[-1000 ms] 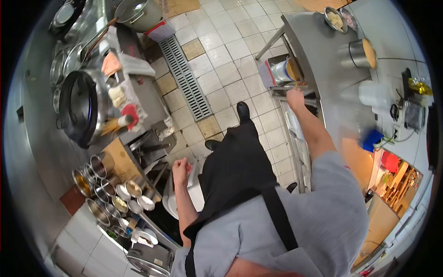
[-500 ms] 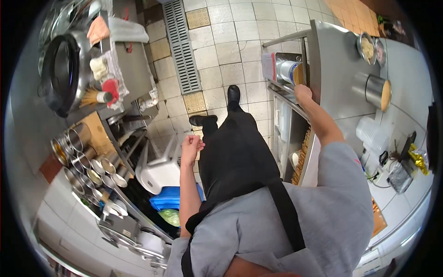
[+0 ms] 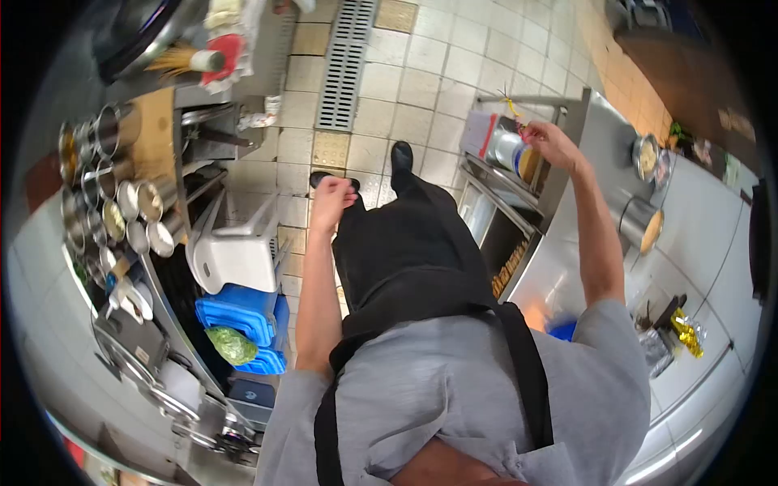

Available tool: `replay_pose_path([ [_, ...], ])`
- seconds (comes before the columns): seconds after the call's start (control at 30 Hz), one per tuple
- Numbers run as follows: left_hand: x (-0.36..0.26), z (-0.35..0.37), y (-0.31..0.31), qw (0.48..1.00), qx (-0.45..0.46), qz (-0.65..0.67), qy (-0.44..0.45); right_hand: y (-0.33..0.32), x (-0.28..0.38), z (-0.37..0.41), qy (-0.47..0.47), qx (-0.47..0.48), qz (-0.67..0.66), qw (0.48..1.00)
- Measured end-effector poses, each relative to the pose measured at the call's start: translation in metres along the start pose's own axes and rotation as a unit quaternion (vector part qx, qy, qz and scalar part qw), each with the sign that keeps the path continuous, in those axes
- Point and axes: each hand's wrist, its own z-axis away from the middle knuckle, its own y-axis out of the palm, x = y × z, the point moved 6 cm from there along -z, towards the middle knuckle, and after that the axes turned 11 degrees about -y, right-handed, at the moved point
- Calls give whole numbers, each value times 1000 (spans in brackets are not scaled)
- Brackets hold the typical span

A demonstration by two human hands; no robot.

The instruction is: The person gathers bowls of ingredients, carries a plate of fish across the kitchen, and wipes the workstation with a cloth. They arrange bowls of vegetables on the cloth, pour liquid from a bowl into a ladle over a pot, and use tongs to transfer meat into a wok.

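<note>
My right hand (image 3: 553,146) is raised at the end of the steel counter (image 3: 571,194), fingers pinched together. Thin red strands (image 3: 523,128) show right at its fingertips; what it grips is too small to make out. Below that hand, a round container with a blue band (image 3: 508,151) lies on its side on the shelf, beside a red-and-white box (image 3: 478,134). A yellow tie (image 3: 510,106) hangs from the metal rail (image 3: 535,100). My left hand (image 3: 331,204) hangs in front of the black apron (image 3: 413,259), fingers curled inward and their inner side hidden.
On the left stand a white plastic chair (image 3: 231,253), blue lidded boxes (image 3: 235,312) with a green bag (image 3: 232,346), and several metal pots (image 3: 113,134). A steel pot (image 3: 636,220) and a bowl (image 3: 645,158) stand on the right counter. A drain grate (image 3: 347,65) crosses the tiled floor.
My right hand has left the counter's edge by the shelf and risen to the rail end, its fingers now at red strands. My left hand stays curled. The view has shifted.
</note>
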Motion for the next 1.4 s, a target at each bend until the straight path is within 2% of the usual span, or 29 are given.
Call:
replay_pose_path([
  [0.03,-14,10,13,1000,8,-6,25,15,21,-13,-52,-7,-103,993],
  [0.1,-42,27,36,994,43,-9,99,44,82,-32,-76,6,-154,985],
  [0.17,-80,54,53,982,101,0,159,73,148,-47,-60,49,-147,986],
  [0.23,-115,89,54,944,55,-51,322,107,203,-58,-88,82,-220,968],
  [0.3,-141,129,42,912,46,-113,391,146,251,-66,-103,140,-265,948],
  [0.43,-121,121,-14,948,189,4,255,210,331,-75,-95,173,-331,923],
  [0.47,-117,124,-35,947,159,17,277,222,342,-81,-108,187,-357,909],
  [0.57,-105,134,-101,947,138,62,282,250,376,-94,-132,198,-345,908],
  [0.6,-104,144,-122,947,115,77,291,259,386,-100,-141,228,-327,906],
  [0.7,-98,174,-178,935,60,122,328,287,417,-113,-177,268,-222,921],
  [0.73,-94,180,-194,933,59,145,324,297,426,-117,-184,267,-185,928],
  [0.83,-80,195,-240,938,-15,120,324,323,450,-133,-221,247,-79,940],
  [0.9,-72,198,-267,926,-49,122,354,337,468,-141,-261,220,-18,940],
  [1.03,-58,214,-305,892,-49,211,397,358,493,-159,-201,215,-34,955],
  [1.1,-58,226,-317,869,-10,270,415,366,505,-162,-174,205,-34,963],
  [1.23,-66,243,-322,844,76,341,406,403,526,-173,-203,310,-60,927],
  [1.27,-66,239,-323,848,70,346,394,411,533,-177,-240,300,-35,922],
  [1.37,-76,248,-328,868,47,346,353,444,594,-154,-396,278,-213,849],
  [1.4,-79,250,-331,864,34,351,361,458,607,-142,-366,341,-272,822],
])
